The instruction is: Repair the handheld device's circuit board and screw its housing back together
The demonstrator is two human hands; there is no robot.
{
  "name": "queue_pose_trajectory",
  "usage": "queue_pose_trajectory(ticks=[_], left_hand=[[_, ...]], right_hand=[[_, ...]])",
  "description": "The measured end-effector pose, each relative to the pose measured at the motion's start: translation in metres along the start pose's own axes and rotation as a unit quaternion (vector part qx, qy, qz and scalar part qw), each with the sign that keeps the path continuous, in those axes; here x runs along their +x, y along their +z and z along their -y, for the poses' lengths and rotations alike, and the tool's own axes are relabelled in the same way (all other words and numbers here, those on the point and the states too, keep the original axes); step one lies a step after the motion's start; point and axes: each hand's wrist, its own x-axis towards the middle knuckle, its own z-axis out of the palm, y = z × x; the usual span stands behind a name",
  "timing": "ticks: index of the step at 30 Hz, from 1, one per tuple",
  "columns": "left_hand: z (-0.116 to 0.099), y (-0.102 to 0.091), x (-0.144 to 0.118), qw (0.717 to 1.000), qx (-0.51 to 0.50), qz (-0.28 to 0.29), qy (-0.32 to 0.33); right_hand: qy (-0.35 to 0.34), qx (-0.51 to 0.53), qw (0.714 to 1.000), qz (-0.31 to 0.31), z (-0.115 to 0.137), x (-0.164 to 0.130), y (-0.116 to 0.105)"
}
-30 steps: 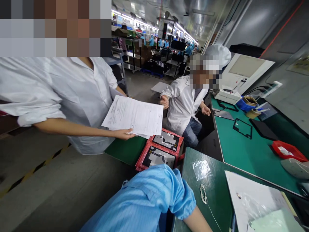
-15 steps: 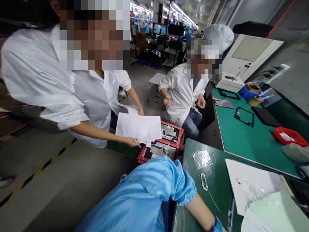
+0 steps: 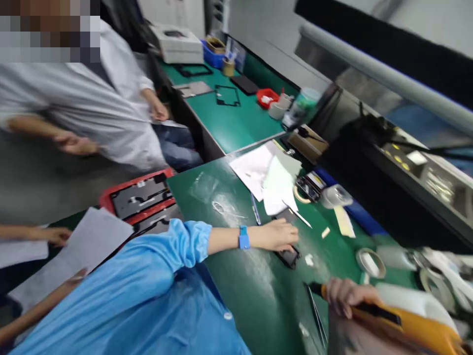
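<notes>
My left hand (image 3: 279, 234), with a blue band at the wrist, rests over a dark flat rectangular device (image 3: 287, 256) on the green table. Its fingers press together across the device and hide its middle part. At lower right, my right hand (image 3: 353, 294) is closed around an orange-and-black tool (image 3: 410, 323), smeared by motion; its exact kind is unclear. Tweezers (image 3: 316, 315) lie between my hands. Just past the device are a thin white stick (image 3: 301, 217), a blue pen (image 3: 255, 209) and white and pale green papers (image 3: 279, 187).
Left of the table (image 3: 236, 281), flat dark panels (image 3: 138, 197) lie in red wrap. A person in white (image 3: 121, 108) sits beyond; another person's hands hold papers (image 3: 88, 236). Tape rolls (image 3: 370, 264) and a clear container (image 3: 337, 196) stand at right. A dark shelf (image 3: 369, 182) borders the back.
The view has swung right and down toward the table. Both my hands, the dark device and the orange tool now show; earlier only my left arm was visible.
</notes>
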Motion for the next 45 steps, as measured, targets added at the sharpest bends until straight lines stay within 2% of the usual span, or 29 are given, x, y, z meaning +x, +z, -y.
queue_pose_trajectory(ticks=[3,5,9,16,39,45], left_hand=[[0.002,0.011,-0.003,0.999,-0.031,-0.006,-0.008],[0.002,0.015,-0.005,0.999,-0.051,-0.007,-0.011],[0.003,0.018,-0.007,0.996,-0.082,-0.01,-0.015],[0.005,0.022,-0.008,0.993,-0.118,-0.011,-0.021],[0.006,0.027,-0.008,0.988,-0.148,-0.03,-0.022],[0.005,0.027,-0.008,0.988,-0.152,-0.02,-0.029]], right_hand=[[-0.096,-0.014,0.994,-0.056,-0.004,-0.002,0.0],[-0.104,-0.015,0.993,-0.06,-0.005,0.002,0.004],[-0.087,-0.021,0.992,-0.085,-0.008,0.008,0.007],[-0.077,-0.005,0.995,-0.058,-0.019,0.007,0.001],[-0.047,-0.036,0.995,-0.076,-0.025,0.012,0.01],[-0.048,-0.056,0.996,-0.046,-0.025,0.014,0.009]])
